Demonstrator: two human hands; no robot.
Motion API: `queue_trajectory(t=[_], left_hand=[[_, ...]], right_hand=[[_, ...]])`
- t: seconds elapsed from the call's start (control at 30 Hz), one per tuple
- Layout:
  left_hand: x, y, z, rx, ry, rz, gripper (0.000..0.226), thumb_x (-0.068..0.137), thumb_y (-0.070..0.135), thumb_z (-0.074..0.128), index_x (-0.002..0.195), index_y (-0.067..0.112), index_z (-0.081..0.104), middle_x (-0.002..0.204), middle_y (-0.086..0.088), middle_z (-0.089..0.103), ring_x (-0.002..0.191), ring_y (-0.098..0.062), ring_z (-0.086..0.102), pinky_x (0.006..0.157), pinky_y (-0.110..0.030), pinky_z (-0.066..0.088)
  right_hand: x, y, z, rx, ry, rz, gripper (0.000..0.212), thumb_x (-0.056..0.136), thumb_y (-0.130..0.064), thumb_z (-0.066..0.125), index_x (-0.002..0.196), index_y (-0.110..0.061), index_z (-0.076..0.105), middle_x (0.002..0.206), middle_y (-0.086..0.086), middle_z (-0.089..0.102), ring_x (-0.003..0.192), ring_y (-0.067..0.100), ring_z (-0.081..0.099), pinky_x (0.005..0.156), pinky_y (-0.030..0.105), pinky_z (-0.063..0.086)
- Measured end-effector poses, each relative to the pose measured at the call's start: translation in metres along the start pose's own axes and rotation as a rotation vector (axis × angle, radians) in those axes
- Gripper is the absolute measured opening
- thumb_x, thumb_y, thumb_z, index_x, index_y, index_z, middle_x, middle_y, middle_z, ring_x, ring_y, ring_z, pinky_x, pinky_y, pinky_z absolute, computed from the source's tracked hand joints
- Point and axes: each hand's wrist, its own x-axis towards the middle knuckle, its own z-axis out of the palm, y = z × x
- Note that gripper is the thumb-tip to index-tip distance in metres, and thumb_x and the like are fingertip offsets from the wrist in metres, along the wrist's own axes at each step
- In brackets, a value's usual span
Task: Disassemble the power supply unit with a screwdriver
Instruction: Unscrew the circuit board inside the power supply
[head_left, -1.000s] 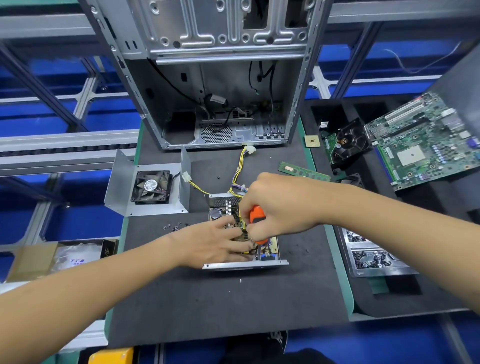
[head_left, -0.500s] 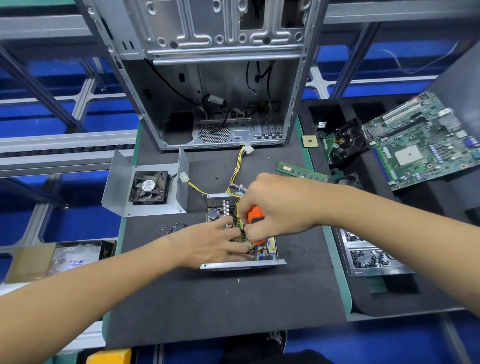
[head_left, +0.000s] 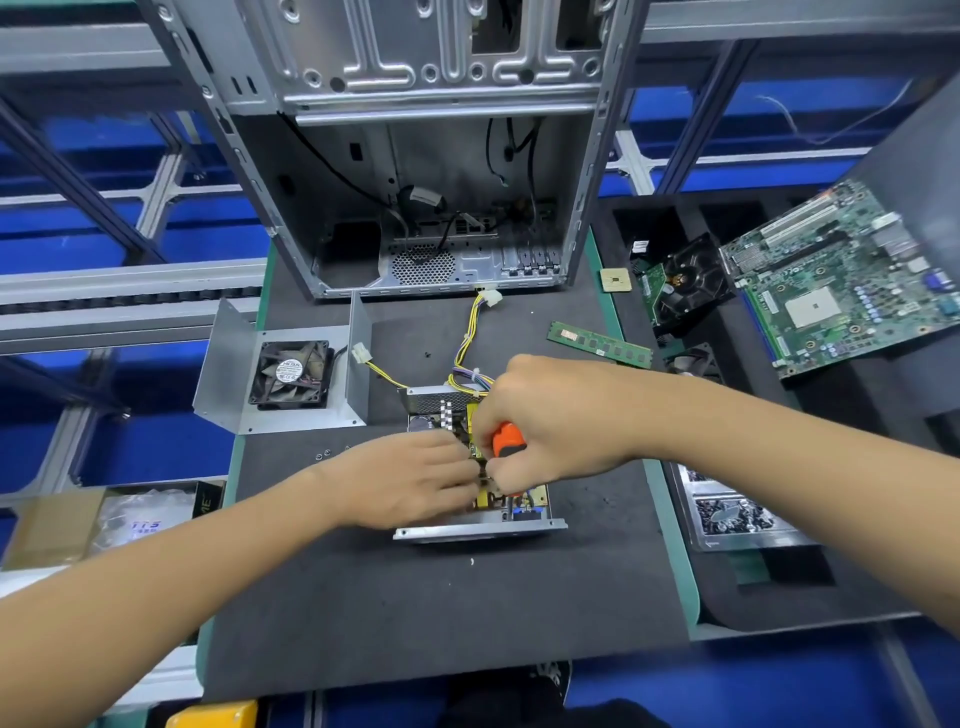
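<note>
The open power supply unit (head_left: 480, 530) lies on the dark mat, its yellow circuit board bare and its yellow wires running toward the case. My right hand (head_left: 550, 421) grips an orange-handled screwdriver (head_left: 506, 440), which points down into the board. My left hand (head_left: 410, 480) rests on the left part of the board, fingertips at the screwdriver's tip. What the fingertips touch is hidden. The unit's removed metal cover with its black fan (head_left: 291, 375) lies to the left.
An empty computer case (head_left: 426, 156) stands at the back of the mat (head_left: 441, 613). A memory stick (head_left: 600, 344), a CPU chip (head_left: 615, 279), a hard drive (head_left: 685, 286) and a motherboard (head_left: 841, 280) lie right. Loose screws (head_left: 324, 454) lie beside my left wrist. A parts tray (head_left: 727, 514) sits right.
Both hands stay in the same place on the power supply. Only the view has shifted slightly.
</note>
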Motion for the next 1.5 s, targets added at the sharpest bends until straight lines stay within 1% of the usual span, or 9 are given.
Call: queue_trajectory(t=[0.13,0.23,0.33,0.57,0.7,0.87,1.0,1.2,1.5], left_hand=[[0.010,0.001,-0.003,-0.312,0.138,-0.255,0.027,0.094,0.030,0.055,0.082,0.011,0.070,0.078,-0.002,0.063,0.075,-0.026,0.055,0.071,-0.038,0.044],[0.019,0.004,-0.009,-0.572,0.083,-0.450,0.026,0.083,0.048,0.066,0.077,0.023,0.064,0.075,0.015,0.059,0.081,-0.013,0.052,0.083,-0.040,0.034],[0.025,0.009,-0.007,-0.715,0.010,-0.536,0.032,0.081,0.056,0.064,0.088,0.025,0.069,0.094,0.015,0.064,0.097,-0.019,0.052,0.096,-0.044,0.029],[0.026,0.013,-0.003,-0.856,0.162,-0.603,0.022,0.082,0.044,0.068,0.085,0.023,0.074,0.086,0.009,0.069,0.095,-0.033,0.054,0.094,-0.049,0.029],[0.029,0.013,-0.003,-0.860,0.152,-0.605,0.019,0.082,0.043,0.068,0.086,0.025,0.074,0.088,0.010,0.069,0.096,-0.026,0.050,0.093,-0.045,0.027],[0.027,0.010,-0.003,-0.859,0.152,-0.572,0.013,0.083,0.041,0.068,0.080,0.029,0.070,0.081,0.012,0.066,0.089,-0.027,0.053,0.092,-0.042,0.027],[0.027,0.011,-0.004,-0.878,0.162,-0.558,0.013,0.084,0.041,0.068,0.093,0.034,0.061,0.096,0.019,0.061,0.090,-0.022,0.053,0.093,-0.043,0.027],[0.028,0.009,-0.005,-0.869,0.112,-0.572,0.019,0.085,0.040,0.067,0.085,0.022,0.073,0.086,0.009,0.068,0.091,-0.028,0.056,0.094,-0.048,0.031],[0.029,0.010,-0.006,-0.884,0.120,-0.563,0.019,0.085,0.040,0.067,0.084,0.023,0.075,0.087,0.007,0.070,0.090,-0.026,0.058,0.091,-0.051,0.033]], right_hand=[[-0.001,0.003,-0.005,0.036,0.034,-0.007,0.012,0.069,-0.029,0.065,0.068,-0.017,0.065,0.050,-0.007,0.047,0.056,0.008,0.045,0.043,0.029,0.034],[-0.001,0.005,-0.005,0.056,0.035,0.000,0.012,0.069,-0.029,0.065,0.069,-0.017,0.066,0.051,-0.005,0.046,0.052,0.016,0.040,0.043,0.033,0.037],[0.000,0.005,-0.005,0.069,0.031,0.006,0.014,0.069,-0.031,0.064,0.069,-0.018,0.065,0.052,-0.006,0.050,0.051,0.018,0.039,0.044,0.036,0.041],[0.001,0.004,-0.004,0.052,0.011,-0.008,0.012,0.069,-0.031,0.062,0.065,-0.019,0.064,0.048,0.001,0.050,0.052,0.018,0.045,0.045,0.039,0.046],[0.002,0.005,-0.005,0.069,0.010,0.003,0.016,0.067,-0.032,0.062,0.064,-0.017,0.063,0.051,-0.008,0.050,0.054,0.015,0.044,0.045,0.040,0.046],[0.003,0.005,-0.003,0.062,0.005,-0.001,0.016,0.070,-0.032,0.062,0.066,-0.017,0.065,0.047,-0.001,0.047,0.052,0.017,0.045,0.045,0.039,0.047],[0.003,0.005,-0.002,0.055,0.001,-0.008,0.018,0.069,-0.034,0.058,0.067,-0.017,0.065,0.047,-0.001,0.046,0.051,0.017,0.043,0.044,0.039,0.045],[0.003,0.003,-0.002,0.022,0.012,-0.009,0.018,0.070,-0.034,0.060,0.066,-0.017,0.064,0.048,-0.001,0.045,0.051,0.016,0.043,0.044,0.039,0.045],[0.003,0.002,-0.001,-0.006,-0.011,-0.003,0.017,0.072,-0.035,0.060,0.071,-0.019,0.067,0.051,-0.001,0.051,0.055,0.015,0.046,0.047,0.039,0.047]])
